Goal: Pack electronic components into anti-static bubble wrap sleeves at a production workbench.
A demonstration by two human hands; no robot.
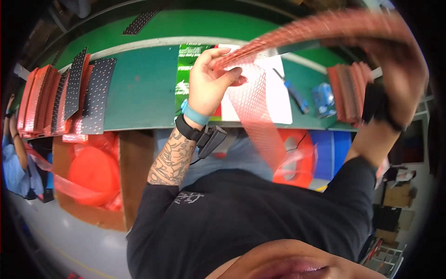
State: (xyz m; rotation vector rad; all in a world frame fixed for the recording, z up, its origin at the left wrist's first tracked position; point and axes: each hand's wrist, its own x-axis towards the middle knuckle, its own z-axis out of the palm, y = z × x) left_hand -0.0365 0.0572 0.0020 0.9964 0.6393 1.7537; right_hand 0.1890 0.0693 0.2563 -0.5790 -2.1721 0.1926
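A strip of red bubble wrap [316,29] arcs through the air between my two hands, blurred by motion. My left hand [209,79] pinches its left end between thumb and fingers, above a printed sheet [274,104] in white, green and red on the bench. My right hand [405,76], raised at the far right and smeared, has the other end of the strip; its fingers are hard to make out. From below my left hand a see-through length of wrap slopes down to a red roll [304,160] under the bench edge. A blue-handled utility knife [296,96] lies on the sheet's right side.
Red-wrapped packs [37,102] and black dotted strips [98,95] stand on the bench's left. More packs [347,95] stand at right, beside a blue packet [324,99]. Below left, a cardboard box [132,181] holds a red roll [95,174]. Another person [16,158] is at far left.
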